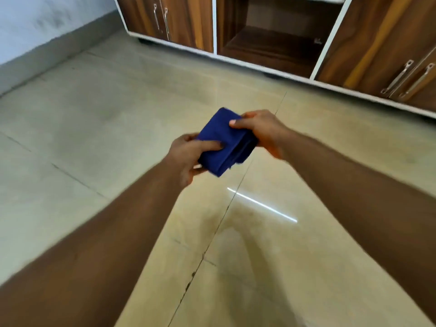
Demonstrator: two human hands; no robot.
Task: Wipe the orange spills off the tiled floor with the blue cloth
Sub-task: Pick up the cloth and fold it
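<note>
Both hands, left (188, 156) and right (259, 131), pinch a thick folded blue cloth (224, 147) above glossy beige tiles (94, 114).

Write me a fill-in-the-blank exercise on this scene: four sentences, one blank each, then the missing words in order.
1. The folded cloth held between the two hands is ____ in colour.
2. The left hand and the right hand hold the cloth up in the ____, off the floor.
3. The cabinet behind the hands has doors with a ____ grain finish.
4. The middle compartment of the cabinet has no ____ closing it.

Missing words: blue; air; wood; door
</note>
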